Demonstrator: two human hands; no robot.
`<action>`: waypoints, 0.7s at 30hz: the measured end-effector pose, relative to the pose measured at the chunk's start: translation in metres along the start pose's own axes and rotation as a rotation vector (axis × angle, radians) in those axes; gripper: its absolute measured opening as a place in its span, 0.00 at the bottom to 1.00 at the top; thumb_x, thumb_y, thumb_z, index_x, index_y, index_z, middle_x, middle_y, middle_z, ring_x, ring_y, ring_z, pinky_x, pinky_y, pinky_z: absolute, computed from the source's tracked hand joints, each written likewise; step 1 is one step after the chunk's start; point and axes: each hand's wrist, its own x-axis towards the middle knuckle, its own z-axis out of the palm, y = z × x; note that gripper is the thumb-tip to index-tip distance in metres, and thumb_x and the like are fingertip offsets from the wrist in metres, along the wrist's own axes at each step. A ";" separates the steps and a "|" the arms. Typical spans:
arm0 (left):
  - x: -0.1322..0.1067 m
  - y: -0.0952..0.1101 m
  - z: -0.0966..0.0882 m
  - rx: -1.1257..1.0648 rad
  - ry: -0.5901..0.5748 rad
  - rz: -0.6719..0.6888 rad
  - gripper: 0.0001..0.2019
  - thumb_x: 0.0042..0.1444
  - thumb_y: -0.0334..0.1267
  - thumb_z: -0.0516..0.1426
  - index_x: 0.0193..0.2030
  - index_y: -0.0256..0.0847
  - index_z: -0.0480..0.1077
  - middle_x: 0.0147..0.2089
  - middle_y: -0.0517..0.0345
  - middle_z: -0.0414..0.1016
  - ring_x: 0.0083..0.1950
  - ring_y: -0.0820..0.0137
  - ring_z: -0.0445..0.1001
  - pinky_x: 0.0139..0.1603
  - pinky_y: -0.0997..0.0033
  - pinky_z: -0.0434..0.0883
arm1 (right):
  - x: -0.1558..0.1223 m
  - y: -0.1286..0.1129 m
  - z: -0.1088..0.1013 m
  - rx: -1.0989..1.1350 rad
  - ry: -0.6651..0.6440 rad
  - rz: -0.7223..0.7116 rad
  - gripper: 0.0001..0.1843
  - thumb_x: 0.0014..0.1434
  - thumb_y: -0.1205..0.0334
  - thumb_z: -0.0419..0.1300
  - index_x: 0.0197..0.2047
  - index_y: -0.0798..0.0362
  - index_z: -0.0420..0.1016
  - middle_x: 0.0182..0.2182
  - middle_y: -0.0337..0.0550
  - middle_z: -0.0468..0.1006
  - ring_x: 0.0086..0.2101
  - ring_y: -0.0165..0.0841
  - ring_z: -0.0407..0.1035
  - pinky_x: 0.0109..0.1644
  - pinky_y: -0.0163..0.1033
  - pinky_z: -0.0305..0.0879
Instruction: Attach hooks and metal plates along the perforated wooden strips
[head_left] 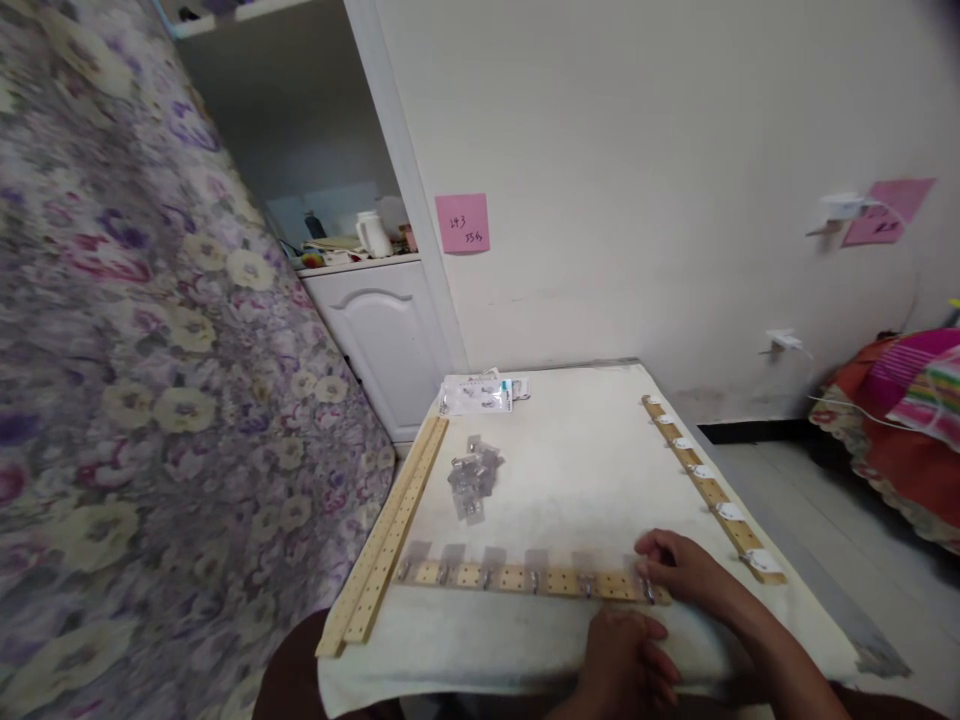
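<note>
A pale wooden strip with small holes [555, 581] lies across the near part of the table. Several small metal hooks with clear square backings [535, 575] are spaced along it. My right hand [679, 568] is at the strip's right end, thumb and fingertips closed around the last clear-backed hook [649, 590], which they partly cover. Just below, by the table's near edge, my left hand [624, 660] has its fingers loosely apart, with nothing visible in them. A pile of clear-backed hooks [475, 478] lies left of the middle.
Two longer drilled wooden strips [390, 530] lie along the left edge. Another strip bearing white-backed hooks [703, 482] runs along the right. Clear packaging [476, 394] sits at the back. A floral curtain [150, 380] hangs left; a wall [600, 200] stands behind the cloth-covered table [570, 460].
</note>
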 end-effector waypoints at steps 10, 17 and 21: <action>0.006 -0.002 -0.003 0.014 -0.036 0.027 0.18 0.35 0.45 0.52 0.34 0.37 0.66 0.14 0.61 0.69 0.11 0.75 0.63 0.14 0.76 0.49 | 0.000 -0.005 -0.001 0.003 0.034 -0.002 0.12 0.48 0.59 0.60 0.36 0.55 0.72 0.25 0.35 0.69 0.28 0.29 0.63 0.31 0.33 0.58; 0.004 -0.001 -0.001 0.002 -0.042 0.097 0.18 0.36 0.47 0.52 0.32 0.37 0.66 0.14 0.60 0.69 0.11 0.76 0.62 0.15 0.75 0.50 | -0.001 -0.004 -0.002 -0.012 0.040 0.017 0.14 0.44 0.61 0.62 0.37 0.53 0.72 0.28 0.36 0.71 0.29 0.30 0.64 0.32 0.33 0.59; 0.004 -0.001 -0.002 0.011 -0.035 0.067 0.17 0.37 0.46 0.52 0.33 0.38 0.65 0.14 0.61 0.69 0.11 0.76 0.62 0.15 0.76 0.49 | -0.003 -0.008 -0.003 -0.010 0.050 -0.001 0.12 0.48 0.60 0.60 0.37 0.54 0.72 0.27 0.36 0.70 0.29 0.29 0.64 0.31 0.33 0.58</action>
